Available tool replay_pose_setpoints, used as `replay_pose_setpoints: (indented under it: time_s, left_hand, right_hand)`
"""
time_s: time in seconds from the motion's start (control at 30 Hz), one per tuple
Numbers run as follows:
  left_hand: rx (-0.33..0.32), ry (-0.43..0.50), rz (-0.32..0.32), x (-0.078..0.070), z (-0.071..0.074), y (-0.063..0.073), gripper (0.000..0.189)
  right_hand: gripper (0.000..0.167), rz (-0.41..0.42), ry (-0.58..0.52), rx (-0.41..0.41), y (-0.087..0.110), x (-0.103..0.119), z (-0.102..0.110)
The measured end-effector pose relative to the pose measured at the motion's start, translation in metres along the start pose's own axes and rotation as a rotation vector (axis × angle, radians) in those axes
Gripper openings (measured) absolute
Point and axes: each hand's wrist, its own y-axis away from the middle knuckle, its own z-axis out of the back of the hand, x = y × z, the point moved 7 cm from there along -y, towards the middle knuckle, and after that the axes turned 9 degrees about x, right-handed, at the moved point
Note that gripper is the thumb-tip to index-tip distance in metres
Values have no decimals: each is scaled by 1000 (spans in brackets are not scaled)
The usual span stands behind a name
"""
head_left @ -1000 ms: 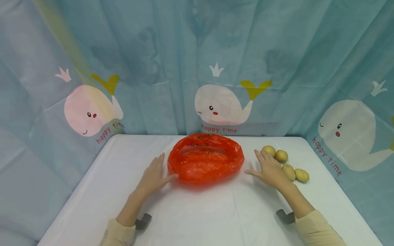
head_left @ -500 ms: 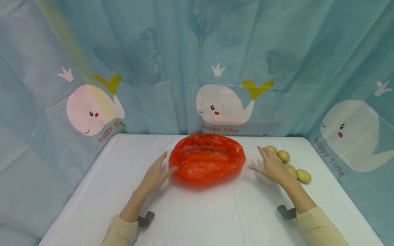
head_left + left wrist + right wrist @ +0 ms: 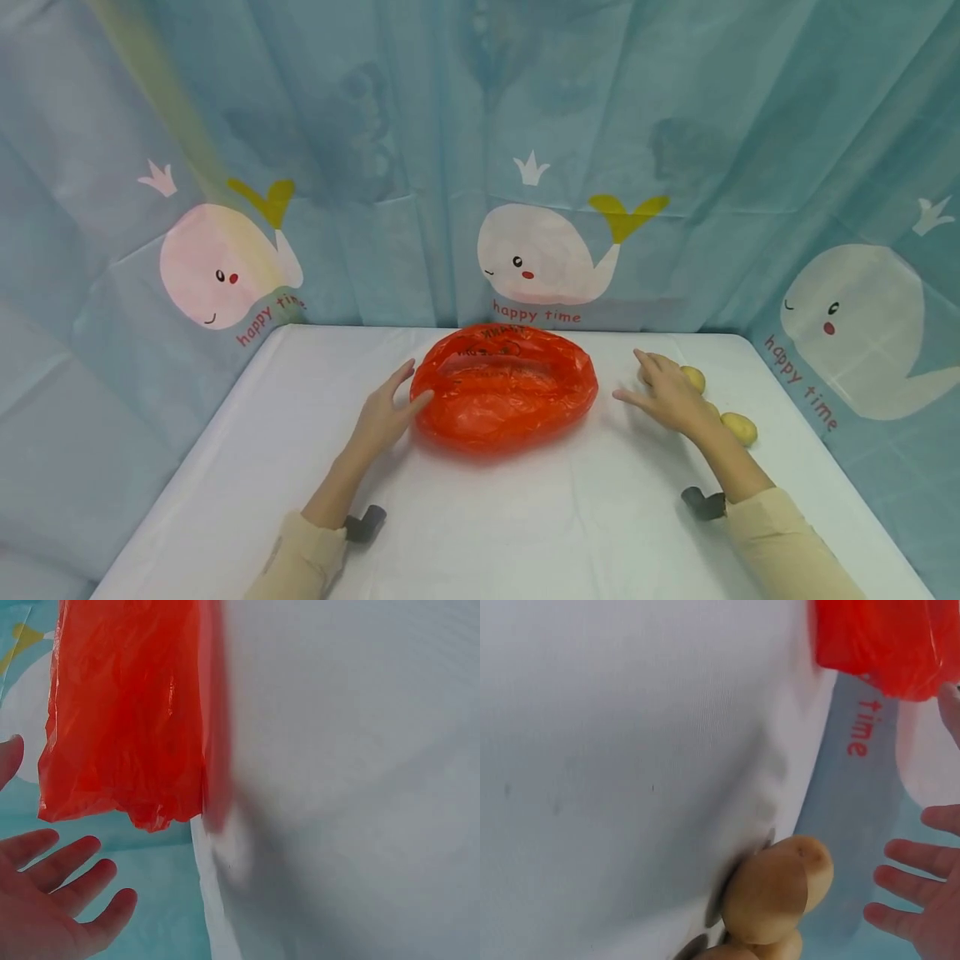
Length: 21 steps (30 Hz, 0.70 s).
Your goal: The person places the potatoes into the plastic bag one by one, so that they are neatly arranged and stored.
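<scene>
A red plastic bag (image 3: 495,417) stands upright on the table with its mouth spread wide, dark printing showing inside. My left hand (image 3: 382,421) is at the bag's left side, thumb and fingers spread around that edge in the head view. From the left wrist, the fingers (image 3: 64,864) appear straight and apart, holding nothing. To the bag's right, my right hand (image 3: 667,396) hovers beside several yellow potatoes (image 3: 738,429), partly covering them from the head camera. Its fingers (image 3: 911,855) are extended, with a potato (image 3: 765,896) below them in the right wrist view.
A white cloth-covered table (image 3: 517,525) lies under everything. Behind it and along both sides hangs a blue curtain (image 3: 390,150) with whale prints. Dark wrist-camera mounts (image 3: 366,523) stick out from both wrists.
My left hand has shifted slightly up and right, closer to the bag's edge. The right hand has drifted right, away from the bag and over the potatoes. Bag and potatoes stay put.
</scene>
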Motion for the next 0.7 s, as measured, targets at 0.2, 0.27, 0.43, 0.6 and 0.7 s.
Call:
replay_pose_setpoints:
  time_s: [0.2,0.27,0.43,0.6,0.7]
  left_hand:
    - [-10,8,-22,-5,0,-4,77]
    - [-14,15,-23,-6,0,-5,76]
    - [-30,12,-29,-8,-1,-7,73]
    - [-36,24,-21,-9,-2,-9,70]
    - [-40,25,-22,-9,-2,-9,69]
  right_hand:
    - [92,-21,-10,21,-7,-7,3]
    - [92,-33,-4,34,-8,-9,3]
    - [93,-60,11,64,-10,-12,3]
    - [91,-86,18,83,-14,-14,5]
    - [90,-97,13,92,-16,-15,6]
